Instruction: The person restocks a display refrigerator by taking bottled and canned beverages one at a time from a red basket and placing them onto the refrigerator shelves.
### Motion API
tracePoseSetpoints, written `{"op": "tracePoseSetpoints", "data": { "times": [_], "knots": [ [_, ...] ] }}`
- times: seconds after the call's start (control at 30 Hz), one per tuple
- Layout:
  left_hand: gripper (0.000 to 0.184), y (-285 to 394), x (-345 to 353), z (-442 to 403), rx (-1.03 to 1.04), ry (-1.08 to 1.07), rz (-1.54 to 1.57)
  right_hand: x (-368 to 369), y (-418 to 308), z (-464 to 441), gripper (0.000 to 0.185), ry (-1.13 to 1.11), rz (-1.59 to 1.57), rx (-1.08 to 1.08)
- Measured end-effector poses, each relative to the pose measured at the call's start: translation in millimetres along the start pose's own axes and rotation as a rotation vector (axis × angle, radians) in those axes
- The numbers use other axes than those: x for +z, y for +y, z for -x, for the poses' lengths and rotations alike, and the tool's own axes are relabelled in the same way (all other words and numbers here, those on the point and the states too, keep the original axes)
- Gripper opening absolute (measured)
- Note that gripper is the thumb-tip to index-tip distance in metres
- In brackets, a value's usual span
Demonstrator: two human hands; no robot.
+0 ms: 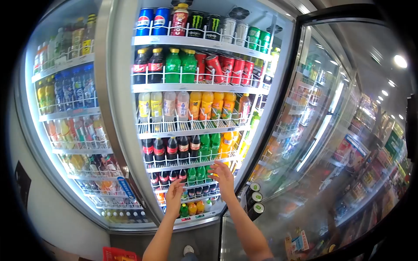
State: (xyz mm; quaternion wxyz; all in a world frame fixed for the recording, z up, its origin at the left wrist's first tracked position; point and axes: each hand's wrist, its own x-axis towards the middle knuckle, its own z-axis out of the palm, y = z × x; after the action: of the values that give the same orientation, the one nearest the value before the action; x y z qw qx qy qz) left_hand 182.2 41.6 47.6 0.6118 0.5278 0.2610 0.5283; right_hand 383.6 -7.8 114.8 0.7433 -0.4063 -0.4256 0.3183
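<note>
Left hand (174,193) and right hand (224,177) raised before a lit drinks fridge (124,87)
The fingers are parted and loosely bent, gripping nothing visible. Nearest them, in a low row inside, stand dark bottles (163,178) with red labels and, alongside, bright green bottles (201,174), upright and closely packed, their lettering too small to read.

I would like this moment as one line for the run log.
left hand: nothing visibly held, near Coca-Cola bottles | right hand: nothing visibly held, near green soda bottles | glass fridge door: open
</note>
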Motion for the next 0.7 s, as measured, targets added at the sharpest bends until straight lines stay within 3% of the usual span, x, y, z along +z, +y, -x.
{"op": "tracePoseSetpoints", "data": {
  "times": [0.4, 0.7],
  "knots": [
    [0.032, 64.9, -89.5, 62.4, 0.059, 0.091, -0.099, 57.3, 40.0, 48.6, 0.035, -0.114, -0.035, 0.11],
    [0.025, 71.2, -197.6, 92.7, 0.061, 0.165, -0.114, 135.7, 88.5, 57.5, 0.033, -0.242, -0.005, 0.197]
  ]
}}
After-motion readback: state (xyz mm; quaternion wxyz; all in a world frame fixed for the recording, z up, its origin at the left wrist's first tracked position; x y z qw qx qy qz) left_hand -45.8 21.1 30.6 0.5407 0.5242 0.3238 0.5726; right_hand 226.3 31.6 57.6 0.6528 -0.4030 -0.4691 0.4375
